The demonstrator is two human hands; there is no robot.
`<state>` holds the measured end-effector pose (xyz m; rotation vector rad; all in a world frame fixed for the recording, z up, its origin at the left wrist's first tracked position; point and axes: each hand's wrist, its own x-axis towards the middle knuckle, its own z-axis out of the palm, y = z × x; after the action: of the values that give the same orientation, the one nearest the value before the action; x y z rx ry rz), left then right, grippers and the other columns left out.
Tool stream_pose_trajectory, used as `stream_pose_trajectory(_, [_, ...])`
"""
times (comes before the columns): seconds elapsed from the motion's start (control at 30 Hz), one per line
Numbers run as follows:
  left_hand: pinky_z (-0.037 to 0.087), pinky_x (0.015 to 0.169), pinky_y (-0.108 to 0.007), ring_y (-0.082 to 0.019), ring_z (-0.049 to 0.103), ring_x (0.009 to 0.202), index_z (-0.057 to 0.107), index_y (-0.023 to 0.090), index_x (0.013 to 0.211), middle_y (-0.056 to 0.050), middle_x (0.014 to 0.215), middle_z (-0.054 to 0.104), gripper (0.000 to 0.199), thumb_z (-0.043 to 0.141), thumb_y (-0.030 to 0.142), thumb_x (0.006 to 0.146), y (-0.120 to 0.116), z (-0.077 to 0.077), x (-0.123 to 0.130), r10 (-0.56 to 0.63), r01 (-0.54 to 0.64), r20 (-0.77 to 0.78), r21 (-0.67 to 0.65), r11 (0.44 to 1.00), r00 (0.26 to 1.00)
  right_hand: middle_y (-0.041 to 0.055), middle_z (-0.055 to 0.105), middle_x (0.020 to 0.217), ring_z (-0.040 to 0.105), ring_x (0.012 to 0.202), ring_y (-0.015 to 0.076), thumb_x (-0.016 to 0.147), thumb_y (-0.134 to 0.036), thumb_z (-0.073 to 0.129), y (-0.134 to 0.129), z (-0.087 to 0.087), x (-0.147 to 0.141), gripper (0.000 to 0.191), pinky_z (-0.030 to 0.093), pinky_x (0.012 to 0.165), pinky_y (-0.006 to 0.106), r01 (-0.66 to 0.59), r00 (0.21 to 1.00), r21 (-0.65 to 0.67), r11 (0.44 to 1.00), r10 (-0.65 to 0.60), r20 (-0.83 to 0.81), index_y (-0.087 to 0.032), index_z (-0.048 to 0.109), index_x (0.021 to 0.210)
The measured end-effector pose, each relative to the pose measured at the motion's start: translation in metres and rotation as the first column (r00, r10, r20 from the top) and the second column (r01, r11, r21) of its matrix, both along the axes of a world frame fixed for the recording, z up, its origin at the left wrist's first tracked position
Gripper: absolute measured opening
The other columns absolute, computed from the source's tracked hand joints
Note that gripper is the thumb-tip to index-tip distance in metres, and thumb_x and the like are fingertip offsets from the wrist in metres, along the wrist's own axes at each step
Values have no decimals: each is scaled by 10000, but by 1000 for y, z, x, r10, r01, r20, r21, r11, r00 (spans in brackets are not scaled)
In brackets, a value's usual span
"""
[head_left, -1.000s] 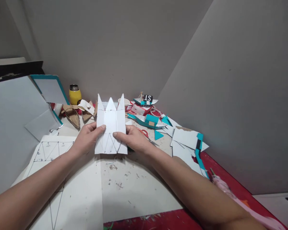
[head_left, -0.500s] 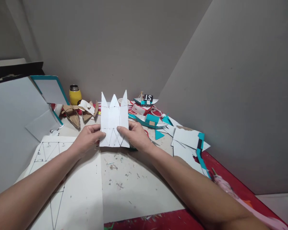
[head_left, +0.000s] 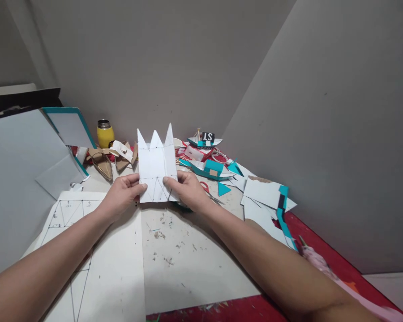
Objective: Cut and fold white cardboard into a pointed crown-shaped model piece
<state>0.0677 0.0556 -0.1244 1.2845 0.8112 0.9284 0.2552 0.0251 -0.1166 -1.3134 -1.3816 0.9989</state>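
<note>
Between my two hands, a white piece of cardboard [head_left: 153,163] is held up above the table. Three pointed tips rise along its top, and pencil-like dark lines form triangles across its lower part. My left hand [head_left: 126,192] pinches its lower left edge, thumb in front. On the lower right, my right hand [head_left: 184,188] grips it the same way, fingers behind. Just beyond my right hand lie scissors with red handles [head_left: 204,185], partly hidden by it. Under my left forearm is a large white sheet [head_left: 117,255] with drawn triangles and measurements.
Small cardboard boats, one teal and white [head_left: 211,169], stand at the back beside a yellow bottle [head_left: 105,135]. White cardboard scraps [head_left: 262,192] are piled at right. A glue gun [head_left: 312,255] lies near the right edge. Paper bits [head_left: 168,259] litter the table.
The cardboard piece has shifted slightly left and up, its tips leaning a little to the left. Both hands keep their hold on it.
</note>
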Motion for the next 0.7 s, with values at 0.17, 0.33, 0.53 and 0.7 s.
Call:
stream_pose_trajectory(0.17, [464, 616, -271, -161, 636, 674, 757, 160, 996, -63, 876, 770, 286, 731, 204, 715, 1, 1, 1, 68, -65, 66, -44, 997, 995, 27, 666, 714, 574, 497, 127, 768, -299, 609, -2, 0, -3, 153, 431, 414, 231, -40, 999, -89, 995, 37, -32, -156, 634, 817])
stream_pose_trajectory(0.33, [497, 641, -286, -196, 680, 739, 756, 144, 971, -82, 890, 774, 295, 755, 192, 680, 1, 4, 0, 84, -72, 123, -99, 992, 989, 12, 650, 683, 594, 495, 119, 779, -291, 627, 0, -4, -2, 145, 432, 383, 196, -83, 994, -67, 994, 78, -71, -152, 611, 817])
stream_pose_trajectory(0.53, [535, 661, -307, -210, 696, 734, 744, 120, 993, -114, 897, 772, 311, 744, 207, 694, 0, 1, -1, 41, -25, 133, -120, 992, 990, 8, 639, 678, 585, 489, 111, 772, -359, 652, 1, -8, -2, 223, 446, 400, 202, -116, 988, -58, 992, 109, -110, -148, 601, 824])
stream_pose_trajectory(0.7, [550, 571, -299, -209, 687, 669, 745, 125, 903, -133, 852, 766, 246, 760, 288, 720, -8, -1, 1, 2, 10, 103, -120, 993, 995, 1, 634, 668, 569, 494, 112, 760, -417, 664, -1, -9, -6, 297, 436, 398, 204, -171, 980, -47, 984, 165, -113, -145, 620, 871])
